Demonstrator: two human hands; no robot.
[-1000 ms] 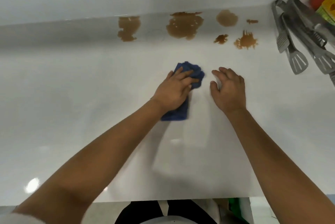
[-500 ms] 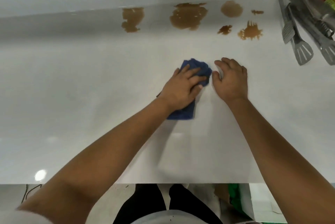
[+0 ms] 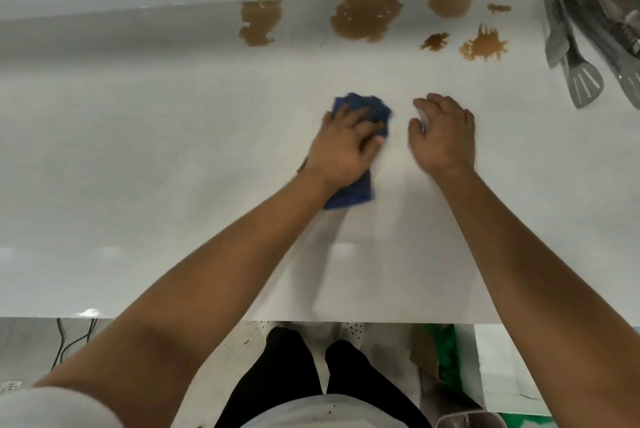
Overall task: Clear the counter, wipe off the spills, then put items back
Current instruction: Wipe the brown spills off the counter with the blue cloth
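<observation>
White counter point(image 3: 138, 150), glossy, seen from above by the person standing at its near edge. Blue cloth point(image 3: 360, 108), bunched, lies flat on the counter near the middle, well short of the stains. Left hand point(image 3: 341, 147) rests on top of it, fingers spread and fairly straight, pressing down rather than gripping; this suits pushing the cloth across the surface. Right hand point(image 3: 441, 136) sits just beside the cloth, apart from it, holding nothing, fingers loosely bent with the tips on the counter, probably as a brace. Brown spills point(image 3: 367, 16), six patches of differing size, run in a row along the back of the counter by the wall, all unwiped. Metal tongs point(image 3: 571, 56), several, are heaped at the far right, apparently set aside so the stained strip is free; they lie close to the rightmost patches. Judged stage: clearing done here, wiping about to reach the stains, items not yet returned.
</observation>
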